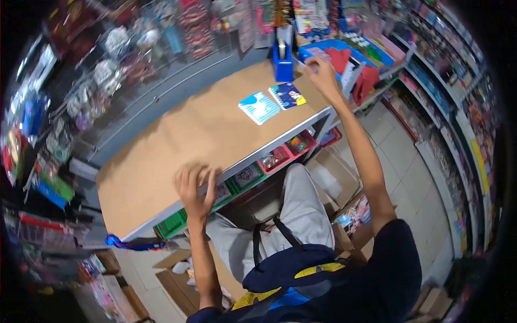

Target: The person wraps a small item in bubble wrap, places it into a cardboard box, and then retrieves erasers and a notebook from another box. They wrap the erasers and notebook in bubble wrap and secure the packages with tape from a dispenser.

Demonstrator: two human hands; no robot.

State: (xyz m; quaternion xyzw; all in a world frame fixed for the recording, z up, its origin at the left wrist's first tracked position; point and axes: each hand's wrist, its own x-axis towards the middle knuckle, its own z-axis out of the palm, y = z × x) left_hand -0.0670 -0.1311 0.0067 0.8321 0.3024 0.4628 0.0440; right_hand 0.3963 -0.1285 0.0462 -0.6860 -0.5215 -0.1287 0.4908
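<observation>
My left hand (195, 185) hovers over the front edge of the brown-covered table (177, 140), fingers apart and slightly blurred, holding nothing. At the table's far right end, my right hand (322, 74) reaches to the near end of a blue tray (334, 44). Its fingers are bent together, and whatever is between them cannot be made out. Left of that hand stands a blue tape dispenser (283, 64). Two small spiral notepads lie side by side on the table: a light blue and white one (259, 107) and a dark blue one with a yellow corner (287, 96).
Red and green baskets (274, 159) sit under the tabletop. Packaged goods (196, 27) hang along the wall behind it. Stocked shelves (441, 107) line the right side. Open cardboard boxes (180, 285) stand on the floor around my legs.
</observation>
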